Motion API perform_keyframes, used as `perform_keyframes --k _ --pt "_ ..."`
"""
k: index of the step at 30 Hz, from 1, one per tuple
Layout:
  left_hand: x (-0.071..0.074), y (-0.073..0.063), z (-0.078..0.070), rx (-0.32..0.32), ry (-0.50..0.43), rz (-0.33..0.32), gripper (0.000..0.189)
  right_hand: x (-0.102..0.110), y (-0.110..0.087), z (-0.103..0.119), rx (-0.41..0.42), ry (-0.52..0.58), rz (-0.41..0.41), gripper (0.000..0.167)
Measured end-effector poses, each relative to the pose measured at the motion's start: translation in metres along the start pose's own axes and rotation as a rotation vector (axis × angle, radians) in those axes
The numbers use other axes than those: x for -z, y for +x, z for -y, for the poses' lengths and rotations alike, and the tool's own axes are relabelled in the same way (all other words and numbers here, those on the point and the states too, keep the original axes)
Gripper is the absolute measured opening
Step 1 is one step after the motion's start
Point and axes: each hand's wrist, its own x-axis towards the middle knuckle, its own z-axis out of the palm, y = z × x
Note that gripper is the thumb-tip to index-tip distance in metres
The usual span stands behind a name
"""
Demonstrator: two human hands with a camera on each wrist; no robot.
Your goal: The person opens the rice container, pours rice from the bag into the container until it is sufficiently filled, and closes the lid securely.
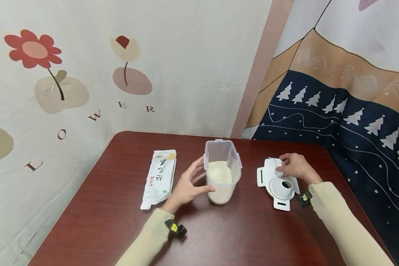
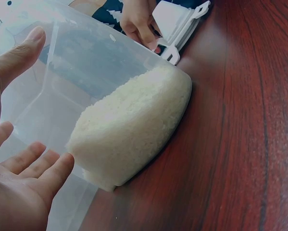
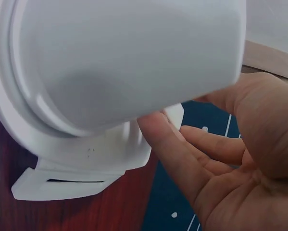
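A clear plastic container (image 1: 222, 194), partly filled with white rice (image 1: 219, 171), stands upright and uncovered on the table. My left hand (image 1: 190, 183) is at its left side, thumb toward the front and fingers spread; in the left wrist view, the fingers (image 2: 57, 171) lie extended along the wall. To the right, a white plastic lid (image 1: 273, 187) with side clips and a round raised opening lies on the table. My right hand (image 1: 296, 166) pinches a raised part of this lid near its back edge. In the right wrist view, the lid's raised spout (image 3: 134, 62) hides some of the fingertips.
A white printed packet (image 1: 159, 179) lies flat to the left of the container. The dark red-brown table (image 1: 119, 221) ends at a light printed cloth (image 1: 193, 74) behind and a dark blue tree-patterned cloth (image 1: 362, 155) at the right.
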Motion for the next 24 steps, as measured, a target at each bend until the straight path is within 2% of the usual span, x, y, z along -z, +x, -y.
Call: perform_keyframes --k 9,16,24 --pt "-0.0006 -0.0013 0.0010 0.003 -0.005 0.003 0.104 -0.0042 0.0014 -0.0017 -0.029 0.036 -0.006 0.057" --pt "-0.0006 -0.0023 0.0013 0.039 -0.008 -0.006 0.105 -0.0086 -0.0001 -0.0013 -0.035 0.052 -0.029 0.055" --pt "0.0003 -0.0017 0.0011 0.032 -0.002 -0.004 0.104 -0.0013 -0.0062 0.0032 -0.037 0.092 -0.051 0.057"
